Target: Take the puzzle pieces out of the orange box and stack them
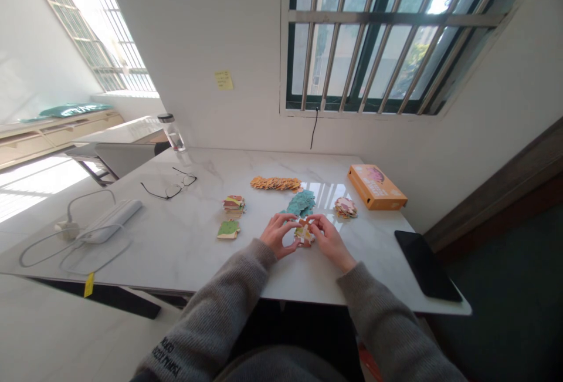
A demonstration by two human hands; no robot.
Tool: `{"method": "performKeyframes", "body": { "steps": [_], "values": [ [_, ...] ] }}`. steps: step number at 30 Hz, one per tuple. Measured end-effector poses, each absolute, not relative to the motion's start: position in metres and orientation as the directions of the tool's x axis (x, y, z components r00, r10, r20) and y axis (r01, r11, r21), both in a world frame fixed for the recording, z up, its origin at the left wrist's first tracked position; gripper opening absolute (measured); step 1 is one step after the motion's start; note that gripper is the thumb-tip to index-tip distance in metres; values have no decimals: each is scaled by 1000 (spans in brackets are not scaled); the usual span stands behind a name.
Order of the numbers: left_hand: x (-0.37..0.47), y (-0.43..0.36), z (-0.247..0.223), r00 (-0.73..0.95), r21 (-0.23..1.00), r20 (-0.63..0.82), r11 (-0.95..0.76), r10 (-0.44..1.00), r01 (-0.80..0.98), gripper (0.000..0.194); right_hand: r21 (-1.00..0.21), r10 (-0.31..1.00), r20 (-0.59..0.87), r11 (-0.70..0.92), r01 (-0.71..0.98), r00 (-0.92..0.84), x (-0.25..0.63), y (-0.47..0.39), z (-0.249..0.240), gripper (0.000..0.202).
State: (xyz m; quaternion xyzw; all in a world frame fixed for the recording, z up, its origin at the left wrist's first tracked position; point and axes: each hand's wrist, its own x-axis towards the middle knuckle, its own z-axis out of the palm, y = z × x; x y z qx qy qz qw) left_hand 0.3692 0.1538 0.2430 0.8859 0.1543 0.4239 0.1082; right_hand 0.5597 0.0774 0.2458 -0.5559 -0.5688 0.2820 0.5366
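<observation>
Head view: small puzzle pieces (303, 234) on a white table (189, 217), just to the near side of a teal pile (302, 203). Left of the pieces, a left hand (278, 234) in a wide, open C; at their right edge, a right hand (332, 242) with fingertips apparently in a pinch on them. Beyond the teal pile, orange pieces (275, 183). Best to brace lightly from the left, align edges, then press flat.

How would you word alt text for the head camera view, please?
A person's left hand and right hand handle puzzle pieces at a white marbled table. Beyond lie teal pieces and a row of orange pieces; an orange box and flat black device sit rightward.
</observation>
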Motion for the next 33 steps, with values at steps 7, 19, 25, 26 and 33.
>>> {"method": "performKeyframes", "body": {
  "steps": [7, 19, 25, 26, 33],
  "values": [
    [369, 154, 242, 659, 346, 663, -926, 354, 149, 36, -932, 961, 254, 214, 292, 106, 555, 74, 249, 27],
    [339, 169, 264, 430, 461, 684, -806, 589, 371, 14, -881, 897, 345, 207, 425, 277, 562, 76, 247, 32],
    [271, 217, 288, 424, 496, 549, -689, 720, 528, 36, -852, 899, 361, 211, 478, 246, 560, 75, 247, 32],
    [258, 230, 290, 417, 529, 506, -654, 755, 541, 38, -850, 900, 362, 212, 483, 242, 560, 74, 247, 33],
    [198, 291, 283, 459, 613, 292, -533, 839, 583, 42, -830, 905, 366, 211, 516, 217, 556, 76, 247, 37]
  ]
}}
